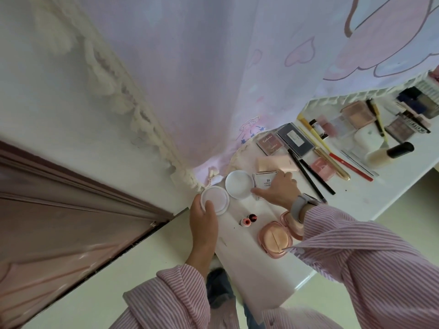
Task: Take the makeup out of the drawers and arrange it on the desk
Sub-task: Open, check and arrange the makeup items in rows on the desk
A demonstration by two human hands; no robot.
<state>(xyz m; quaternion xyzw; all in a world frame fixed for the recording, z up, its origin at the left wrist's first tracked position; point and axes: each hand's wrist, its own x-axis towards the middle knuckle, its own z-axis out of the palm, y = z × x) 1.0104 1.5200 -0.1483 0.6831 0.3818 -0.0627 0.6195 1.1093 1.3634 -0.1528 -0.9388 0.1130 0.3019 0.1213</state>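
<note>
My left hand [204,216] grips a round white compact [216,199] by its near edge at the left end of the white desk [370,198]. A second round white compact [238,187] lies beside it. My right hand [279,189], with a watch on the wrist, holds a white square labelled box [263,182] with thumb and fingers on its edges. Two pink compacts [275,238] lie under my right forearm. A small pink bottle and a dark one [248,219] stand between my arms.
Further right on the desk lie palettes [270,142], a dark flat case [295,138], pencils [311,176], a gold tube [332,163], brushes [389,151] and more boxes. A pink curtain [213,79] hangs behind. A brown door [59,210] is at the left.
</note>
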